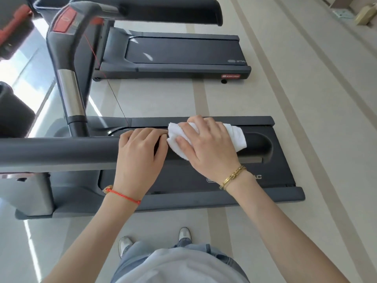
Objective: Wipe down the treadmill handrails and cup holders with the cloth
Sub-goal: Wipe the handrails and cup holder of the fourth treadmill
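Note:
A dark grey treadmill handrail (61, 150) runs from the left edge to the middle right. My left hand (140, 156) grips around the rail near its middle. Just to the right, my right hand (208, 146) presses a white cloth (236, 135) wrapped over the rail's end part. The cloth sticks out on both sides of that hand. The rail's rounded tip (263, 146) shows past the cloth. No cup holder is clearly visible.
Below the rail lies this treadmill's deck (275, 180). A second treadmill (179, 52) stands farther back, with its own handrail (173, 11) at the top. The console upright (71, 94) rises at left. My feet stand on a pale tiled floor (306, 119).

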Tool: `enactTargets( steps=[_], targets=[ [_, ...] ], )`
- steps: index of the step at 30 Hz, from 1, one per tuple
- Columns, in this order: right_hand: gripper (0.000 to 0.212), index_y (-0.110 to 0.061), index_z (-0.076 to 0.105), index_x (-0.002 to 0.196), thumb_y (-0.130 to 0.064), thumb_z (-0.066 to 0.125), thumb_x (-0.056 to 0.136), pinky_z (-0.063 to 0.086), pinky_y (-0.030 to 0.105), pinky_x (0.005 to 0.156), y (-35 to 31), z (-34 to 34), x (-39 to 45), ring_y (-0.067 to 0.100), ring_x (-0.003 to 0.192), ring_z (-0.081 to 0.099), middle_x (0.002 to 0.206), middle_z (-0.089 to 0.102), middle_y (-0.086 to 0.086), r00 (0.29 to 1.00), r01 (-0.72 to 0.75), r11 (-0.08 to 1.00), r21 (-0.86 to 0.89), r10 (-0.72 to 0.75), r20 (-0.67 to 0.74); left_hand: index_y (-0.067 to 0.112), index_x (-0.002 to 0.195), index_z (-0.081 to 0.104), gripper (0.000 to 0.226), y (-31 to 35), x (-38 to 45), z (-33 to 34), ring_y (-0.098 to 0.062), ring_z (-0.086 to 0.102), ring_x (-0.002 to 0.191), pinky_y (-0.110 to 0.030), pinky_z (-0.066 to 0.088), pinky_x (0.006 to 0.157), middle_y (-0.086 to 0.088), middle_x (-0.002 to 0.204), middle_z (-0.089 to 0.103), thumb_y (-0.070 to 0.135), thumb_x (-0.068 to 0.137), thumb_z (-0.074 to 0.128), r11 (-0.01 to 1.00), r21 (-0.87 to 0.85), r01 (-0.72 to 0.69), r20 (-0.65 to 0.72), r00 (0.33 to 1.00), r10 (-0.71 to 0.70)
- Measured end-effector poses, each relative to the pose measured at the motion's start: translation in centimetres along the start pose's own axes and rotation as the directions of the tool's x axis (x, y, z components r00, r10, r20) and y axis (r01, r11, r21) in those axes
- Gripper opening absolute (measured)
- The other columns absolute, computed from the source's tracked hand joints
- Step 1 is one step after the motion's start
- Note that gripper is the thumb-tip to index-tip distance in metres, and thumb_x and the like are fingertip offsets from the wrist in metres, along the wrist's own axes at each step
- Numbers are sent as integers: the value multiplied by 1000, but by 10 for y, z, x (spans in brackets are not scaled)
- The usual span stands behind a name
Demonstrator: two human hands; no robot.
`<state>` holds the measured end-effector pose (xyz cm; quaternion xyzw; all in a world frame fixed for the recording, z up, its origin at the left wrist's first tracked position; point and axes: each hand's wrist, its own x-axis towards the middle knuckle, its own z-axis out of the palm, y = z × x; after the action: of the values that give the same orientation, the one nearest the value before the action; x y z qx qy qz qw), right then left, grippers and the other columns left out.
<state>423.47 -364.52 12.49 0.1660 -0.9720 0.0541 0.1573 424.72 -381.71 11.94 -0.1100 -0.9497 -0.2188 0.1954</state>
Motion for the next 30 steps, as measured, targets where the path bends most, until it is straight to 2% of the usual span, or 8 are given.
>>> enactTargets(
  steps=[8,11,13,17,23,30],
  targets=[
    [40,-24,55,129,-44,33,103,40,41,84,-90,22,26,30,100,52,124,56,4,994,98,995,6,-98,-54,22,101,69,25,-92,-14,-40,-17,62,97,-37,31,98,8,96,70,24,101,44,994,103,29,-61,998,-23],
    [39,-28,54,131,-45,35,102,39,41,89,-98,26,24,29,107,52,129,55,2,990,106,994,-4,-106,-96,21,106,69,22,-126,-18,-59,-17,61,101,-38,31,100,6,102,70,23,101,47,991,120,52,-61,997,-45],
    [38,-28,56,128,-45,35,102,40,41,87,-99,25,26,29,105,53,127,56,0,991,74,997,16,-71,-110,21,106,69,23,-145,-20,-70,-17,60,102,-39,30,101,6,103,70,24,101,47,990,120,68,-59,996,-62],
    [37,-25,59,122,-43,35,101,41,40,83,-142,28,48,29,98,55,119,58,2,995,42,999,25,-39,-90,21,106,70,28,-178,-22,-87,-16,61,102,-38,30,101,6,103,71,25,102,43,992,112,64,-55,997,-58],
    [41,-26,54,130,-45,32,101,36,39,92,-236,46,79,28,109,51,127,54,3,994,99,995,9,-98,-43,19,107,69,26,-226,-32,-110,-18,60,100,-34,30,99,6,102,70,20,101,44,997,81,13,-95,995,-5],
    [42,-26,51,132,-46,30,101,37,39,93,-312,57,109,28,109,51,128,53,3,993,117,993,-3,-117,-10,18,107,68,30,-293,-43,-145,-20,57,108,-37,33,102,4,107,68,24,102,38,997,35,71,-135,989,-65]
  ],
)
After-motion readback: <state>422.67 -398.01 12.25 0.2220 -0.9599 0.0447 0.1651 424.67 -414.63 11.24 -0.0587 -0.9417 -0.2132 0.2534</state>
